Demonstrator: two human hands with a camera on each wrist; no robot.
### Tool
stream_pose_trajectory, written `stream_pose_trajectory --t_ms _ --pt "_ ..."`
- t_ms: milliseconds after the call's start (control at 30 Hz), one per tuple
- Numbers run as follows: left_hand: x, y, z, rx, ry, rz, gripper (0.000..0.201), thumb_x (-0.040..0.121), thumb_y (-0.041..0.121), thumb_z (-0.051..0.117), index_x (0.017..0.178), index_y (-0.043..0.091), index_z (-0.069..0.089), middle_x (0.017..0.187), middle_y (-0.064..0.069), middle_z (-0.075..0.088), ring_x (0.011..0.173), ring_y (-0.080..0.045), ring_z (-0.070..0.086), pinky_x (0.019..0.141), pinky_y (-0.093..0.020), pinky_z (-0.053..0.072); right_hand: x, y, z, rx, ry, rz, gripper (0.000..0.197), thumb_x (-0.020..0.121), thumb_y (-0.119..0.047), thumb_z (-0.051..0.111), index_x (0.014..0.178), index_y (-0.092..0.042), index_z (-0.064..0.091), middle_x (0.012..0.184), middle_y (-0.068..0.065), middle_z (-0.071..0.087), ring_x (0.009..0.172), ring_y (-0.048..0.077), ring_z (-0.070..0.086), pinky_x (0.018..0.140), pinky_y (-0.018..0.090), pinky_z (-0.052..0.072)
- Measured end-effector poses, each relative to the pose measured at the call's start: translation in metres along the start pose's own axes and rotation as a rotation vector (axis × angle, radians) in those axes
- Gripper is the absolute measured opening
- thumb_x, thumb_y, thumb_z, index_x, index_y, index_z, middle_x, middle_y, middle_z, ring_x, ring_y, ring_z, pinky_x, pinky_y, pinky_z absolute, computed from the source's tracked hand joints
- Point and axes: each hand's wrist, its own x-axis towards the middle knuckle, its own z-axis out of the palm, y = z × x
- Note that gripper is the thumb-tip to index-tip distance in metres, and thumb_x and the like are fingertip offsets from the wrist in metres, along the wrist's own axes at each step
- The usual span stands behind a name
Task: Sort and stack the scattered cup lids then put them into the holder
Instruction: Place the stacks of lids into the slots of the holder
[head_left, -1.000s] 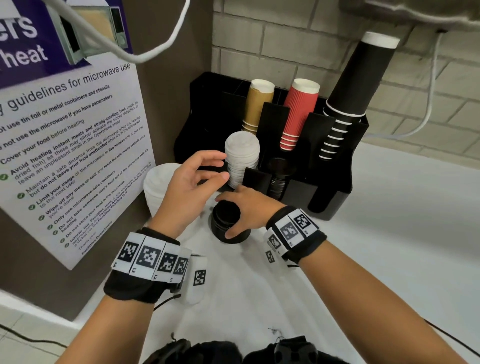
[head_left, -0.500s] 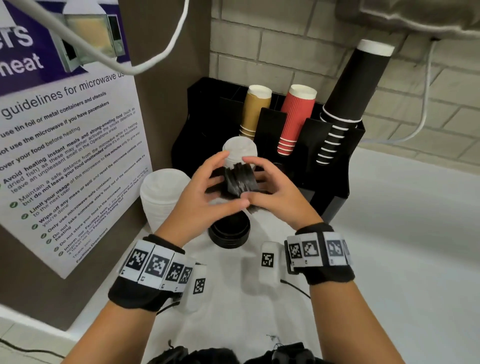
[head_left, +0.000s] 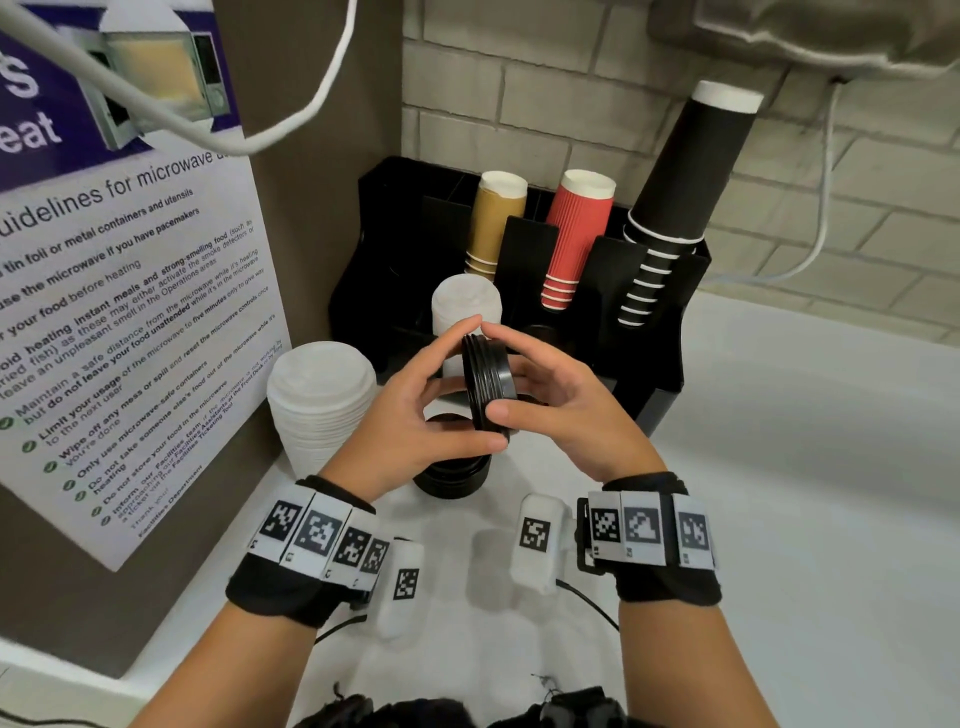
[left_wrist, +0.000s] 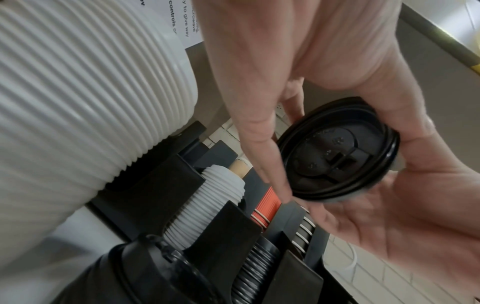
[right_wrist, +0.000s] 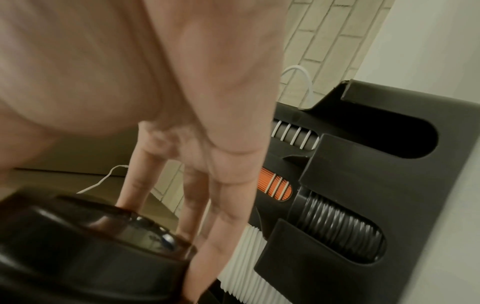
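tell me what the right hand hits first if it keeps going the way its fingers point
Most likely the left hand. The right hand points left and away, its fingertips nearly touching the left's above the small stack of black lids both hold on edge. Beyond them stands the white lid stack in the holder; depth is unclear.

A microwave-guidelines poster (head_left: 130, 312) covers the brown panel left of the brick wall (head_left: 519, 104). Against that wall stand stacks of tan cups (head_left: 493, 223), red cups (head_left: 576, 234) and black cups (head_left: 680, 192). A white cable (head_left: 821, 208) hangs down the wall's right part.
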Motion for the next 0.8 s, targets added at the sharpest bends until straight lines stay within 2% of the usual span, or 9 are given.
stream_pose_trajectory --t_ms 67,167,300,500,600,667,733,800 --pt "0.001 0.0 0.002 0.01 0.024 0.015 0.097 0.062 0.016 0.086 0.143 0.036 0.038 0.142 0.001 0.047 0.122 -0.014 0.056 0.086 -0.033 0.056 0.0 0.0 0.0 0.024 0.023 -0.017 0.067 0.074 -0.016 0.075 0.136 -0.027 0.051 0.122 0.01 0.062 0.109 0.021 0.063 0.083 0.031 0.054" --pt "0.002 0.001 0.004 0.009 0.039 0.016 0.095 0.061 0.016 0.085 0.142 0.037 0.04 0.14 0.003 0.048 0.122 -0.014 0.057 0.085 -0.032 0.056 0.001 0.001 0.001 0.034 0.042 -0.033 0.063 0.075 -0.013 0.077 0.132 -0.027 0.054 0.119 0.011 0.062 0.107 0.022 0.064 0.08 0.032 0.054" --pt "0.003 0.003 0.002 0.012 0.039 0.014 0.096 0.062 0.013 0.087 0.142 0.035 0.041 0.139 0.002 0.051 0.122 -0.017 0.057 0.088 -0.04 0.057 0.003 0.002 0.0 0.033 0.032 -0.029 0.059 0.076 -0.011 0.075 0.128 -0.031 0.056 0.112 0.002 0.066 0.105 0.019 0.065 0.081 0.03 0.054" --pt "0.005 0.003 0.004 0.048 0.062 0.018 0.098 0.058 0.019 0.086 0.143 0.032 0.041 0.138 -0.002 0.05 0.122 -0.014 0.057 0.089 -0.035 0.056 0.006 0.001 0.003 -0.003 0.061 -0.04 0.061 0.072 -0.011 0.079 0.127 -0.024 0.056 0.117 0.009 0.064 0.108 0.021 0.064 0.088 0.031 0.052" --pt "0.006 0.002 0.003 0.031 0.056 0.015 0.097 0.059 0.018 0.085 0.143 0.037 0.039 0.141 0.002 0.048 0.126 -0.012 0.054 0.092 -0.035 0.055 0.009 0.001 0.004 -0.03 0.062 -0.042 0.06 0.072 -0.009 0.079 0.126 -0.021 0.055 0.116 0.011 0.064 0.108 0.021 0.064 0.091 0.035 0.053" --pt "0.006 0.001 0.003 0.004 0.068 0.001 0.093 0.061 0.021 0.085 0.138 0.046 0.04 0.144 0.011 0.045 0.13 -0.009 0.049 0.098 -0.035 0.052 0.013 -0.004 -0.001 -0.063 0.069 -0.061 0.061 0.071 -0.011 0.08 0.125 -0.023 0.056 0.115 0.008 0.064 0.106 0.019 0.065 0.088 0.033 0.054" --pt "0.006 0.002 0.0 0.011 0.115 -0.014 0.083 0.066 0.029 0.085 0.133 0.052 0.042 0.145 0.017 0.043 0.131 -0.007 0.049 0.1 -0.031 0.049 0.022 -0.009 -0.016 -0.127 0.151 -0.113 0.062 0.071 -0.014 0.081 0.126 -0.027 0.056 0.117 0.002 0.064 0.106 0.014 0.064 0.087 0.028 0.054" --pt "0.006 0.004 -0.004 0.065 0.183 -0.01 0.067 0.072 0.033 0.08 0.129 0.047 0.048 0.142 0.014 0.047 0.126 -0.008 0.054 0.094 -0.024 0.051 0.035 -0.013 -0.04 -0.221 0.282 -0.14 0.061 0.073 -0.014 0.081 0.126 -0.033 0.056 0.122 -0.001 0.061 0.11 0.015 0.062 0.089 0.033 0.054"
